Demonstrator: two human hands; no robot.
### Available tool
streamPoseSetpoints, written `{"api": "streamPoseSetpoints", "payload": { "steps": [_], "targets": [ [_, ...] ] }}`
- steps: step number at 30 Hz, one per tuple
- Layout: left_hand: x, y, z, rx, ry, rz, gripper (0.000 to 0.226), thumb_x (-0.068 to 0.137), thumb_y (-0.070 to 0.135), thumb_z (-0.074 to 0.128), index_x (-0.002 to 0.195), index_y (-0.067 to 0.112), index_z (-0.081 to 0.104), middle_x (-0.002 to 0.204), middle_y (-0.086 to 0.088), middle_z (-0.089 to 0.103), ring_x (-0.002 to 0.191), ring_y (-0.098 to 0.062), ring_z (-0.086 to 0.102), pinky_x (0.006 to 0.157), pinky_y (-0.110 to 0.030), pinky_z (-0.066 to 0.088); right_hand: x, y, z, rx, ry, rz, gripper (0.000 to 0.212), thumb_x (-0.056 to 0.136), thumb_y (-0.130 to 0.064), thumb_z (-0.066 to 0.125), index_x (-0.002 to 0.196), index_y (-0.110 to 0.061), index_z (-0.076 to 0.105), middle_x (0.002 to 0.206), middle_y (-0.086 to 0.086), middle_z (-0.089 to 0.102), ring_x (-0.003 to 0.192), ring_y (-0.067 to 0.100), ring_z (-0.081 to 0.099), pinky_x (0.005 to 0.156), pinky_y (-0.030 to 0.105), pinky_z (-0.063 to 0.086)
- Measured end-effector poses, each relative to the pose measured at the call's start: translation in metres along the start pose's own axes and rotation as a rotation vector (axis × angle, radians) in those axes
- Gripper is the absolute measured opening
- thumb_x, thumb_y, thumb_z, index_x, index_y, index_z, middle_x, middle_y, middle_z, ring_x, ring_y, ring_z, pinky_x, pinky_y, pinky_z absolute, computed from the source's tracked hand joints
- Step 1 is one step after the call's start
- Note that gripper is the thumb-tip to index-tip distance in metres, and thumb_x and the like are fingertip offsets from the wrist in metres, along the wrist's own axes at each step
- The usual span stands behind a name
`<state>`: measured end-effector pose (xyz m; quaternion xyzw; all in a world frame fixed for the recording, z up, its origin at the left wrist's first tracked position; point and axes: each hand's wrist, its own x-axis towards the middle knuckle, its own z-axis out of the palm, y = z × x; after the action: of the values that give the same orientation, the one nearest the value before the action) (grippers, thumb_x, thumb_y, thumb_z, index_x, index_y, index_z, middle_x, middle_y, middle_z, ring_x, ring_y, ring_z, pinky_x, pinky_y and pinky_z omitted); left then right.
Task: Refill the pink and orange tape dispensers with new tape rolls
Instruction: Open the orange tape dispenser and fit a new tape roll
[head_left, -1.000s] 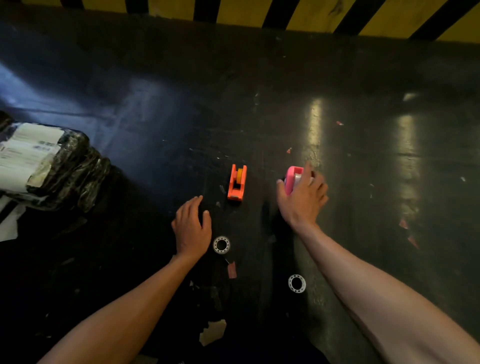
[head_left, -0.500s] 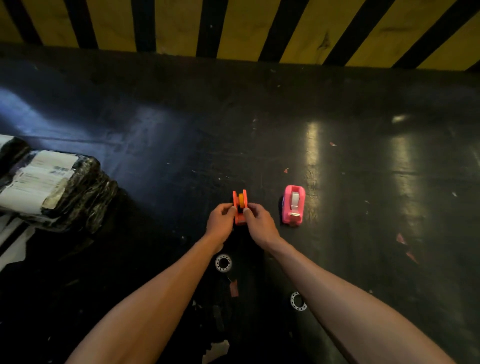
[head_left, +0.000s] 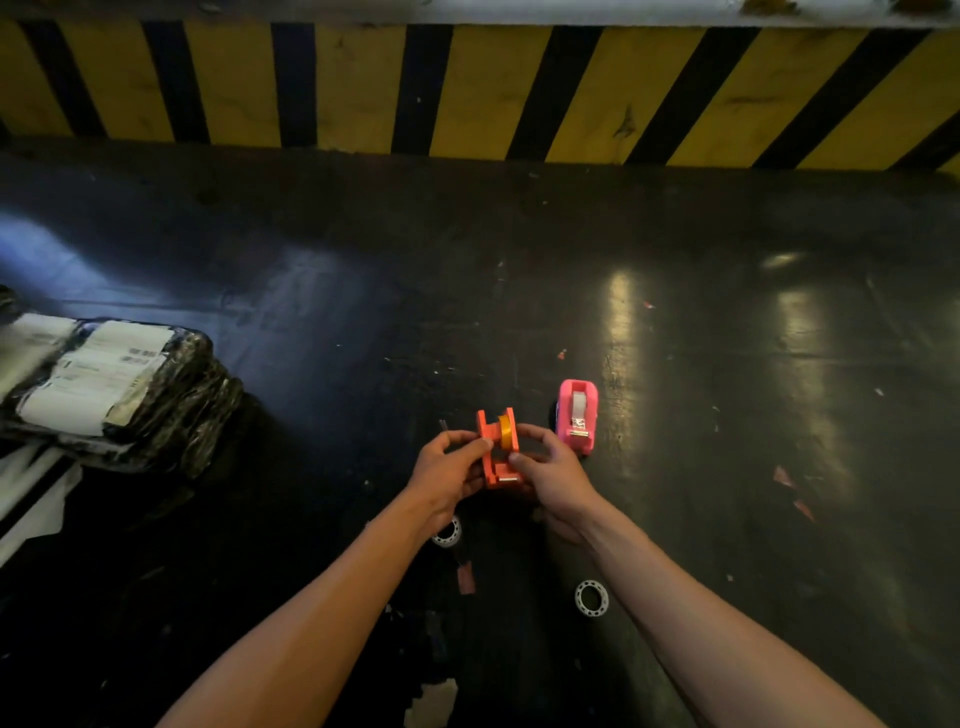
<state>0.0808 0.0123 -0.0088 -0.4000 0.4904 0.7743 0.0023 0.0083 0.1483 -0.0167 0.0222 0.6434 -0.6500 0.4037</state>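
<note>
The pink tape dispenser stands on the dark counter with a pale roll seated in it and a strip drawn to its cutter, so that half of the job looks done. The orange tape dispenser is the one in hand, and it carries an amber roll between its side walls. Whether that roll is fully seated and its end threaded to the blade cannot be told, so I judge the work near its close, with only this dispenser left to finish and set down.

Both hands grip the orange dispenser, which is held just left of the pink one and a little nearer. The left hand clamps its left wall with fingers curled onto the side. The right hand closes on the right wall, thumb pressed near the base. The roll sits at the far end, just beyond the fingertips, while the cutter points toward the person.

Two white ring-shaped cores lie on the counter nearer the person, one partly hidden under the left wrist, the other beside the right forearm. They appear to be the spent rolls.
</note>
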Motion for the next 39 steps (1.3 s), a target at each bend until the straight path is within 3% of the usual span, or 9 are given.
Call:
{"api": "streamPoseSetpoints", "payload": {
  "steps": [3,9,13,15,21,26,29,34,39],
  "targets": [
    [0.000,-0.001,-0.011,0.019,0.071,0.040,0.021,0.092,0.014,0.068,0.111,0.015,0.061,0.109,-0.015,0.071,0.094,-0.025,0.072,0.075,-0.037,0.060,-0.006,-0.001,-0.008,0.106,0.018,0.066,0.034,0.094,0.000,0.056,0.116,-0.027,0.060,0.100,0.010,0.075,0.078,0.023,0.075,0.054,0.032,0.056],
    [0.016,-0.003,-0.059,0.767,0.328,0.288,0.029,0.089,0.024,0.073,0.114,0.018,0.059,0.112,-0.005,0.065,0.080,-0.008,0.065,0.057,-0.021,0.055,-0.011,0.001,-0.019,0.047,0.053,0.052,0.039,0.093,-0.004,0.059,0.125,-0.027,0.056,0.109,0.007,0.069,0.085,0.028,0.069,0.048,0.037,0.047],
    [0.026,-0.005,-0.074,1.028,0.381,0.256,0.032,0.088,0.028,0.073,0.115,0.020,0.059,0.123,-0.008,0.062,0.102,-0.020,0.065,0.082,-0.035,0.058,-0.016,0.000,-0.021,0.039,0.025,0.016,0.039,0.093,-0.002,0.059,0.125,-0.024,0.057,0.106,0.008,0.070,0.086,0.029,0.068,0.066,0.047,0.052],
    [0.028,-0.005,-0.075,1.054,0.368,0.203,0.032,0.087,0.029,0.073,0.114,0.021,0.059,0.124,-0.010,0.061,0.103,-0.022,0.064,0.085,-0.038,0.059,-0.019,0.000,-0.022,0.026,0.012,0.010,0.039,0.093,0.000,0.059,0.124,-0.023,0.058,0.107,0.011,0.069,0.089,0.031,0.067,0.079,0.052,0.051],
    [0.013,0.014,-0.051,1.060,0.236,0.299,0.042,0.089,0.040,0.069,0.126,0.023,0.058,0.130,-0.007,0.053,0.119,-0.026,0.055,0.100,-0.041,0.050,-0.019,0.001,-0.023,-0.029,-0.034,0.020,0.038,0.093,-0.004,0.061,0.124,-0.026,0.058,0.112,0.018,0.069,0.079,0.026,0.070,0.058,0.036,0.054],
    [-0.018,0.030,-0.007,0.775,-0.179,0.206,0.034,0.097,0.036,0.060,0.129,0.025,0.059,0.121,0.001,0.066,0.102,-0.005,0.061,0.072,-0.021,0.047,-0.021,0.002,-0.016,-0.143,-0.104,-0.032,0.036,0.094,-0.003,0.059,0.124,-0.023,0.059,0.100,0.014,0.070,0.071,0.015,0.072,0.060,0.028,0.056],
    [-0.021,0.026,0.000,0.659,-0.165,0.221,0.030,0.096,0.026,0.065,0.125,0.019,0.062,0.114,-0.001,0.071,0.090,0.001,0.064,0.058,-0.011,0.047,-0.025,0.004,-0.013,-0.153,-0.109,-0.065,0.036,0.095,0.002,0.056,0.124,-0.018,0.057,0.095,0.013,0.068,0.062,0.009,0.070,0.048,0.019,0.050],
    [-0.019,0.018,-0.009,0.487,-0.060,0.216,0.030,0.091,0.021,0.070,0.121,0.016,0.064,0.108,-0.006,0.071,0.093,-0.016,0.065,0.071,-0.027,0.049,-0.024,0.010,-0.021,-0.073,0.001,-0.069,0.037,0.094,-0.003,0.059,0.126,-0.019,0.054,0.096,0.014,0.068,0.068,0.017,0.070,0.054,0.030,0.054],
    [0.002,0.007,-0.040,1.111,0.115,0.406,0.038,0.085,0.021,0.077,0.121,0.022,0.066,0.117,-0.004,0.061,0.108,-0.021,0.063,0.099,-0.037,0.052,-0.024,0.011,-0.031,-0.007,0.063,-0.048,0.036,0.093,-0.001,0.059,0.122,-0.020,0.055,0.110,0.019,0.067,0.083,0.029,0.069,0.072,0.045,0.057]
  ]
}}
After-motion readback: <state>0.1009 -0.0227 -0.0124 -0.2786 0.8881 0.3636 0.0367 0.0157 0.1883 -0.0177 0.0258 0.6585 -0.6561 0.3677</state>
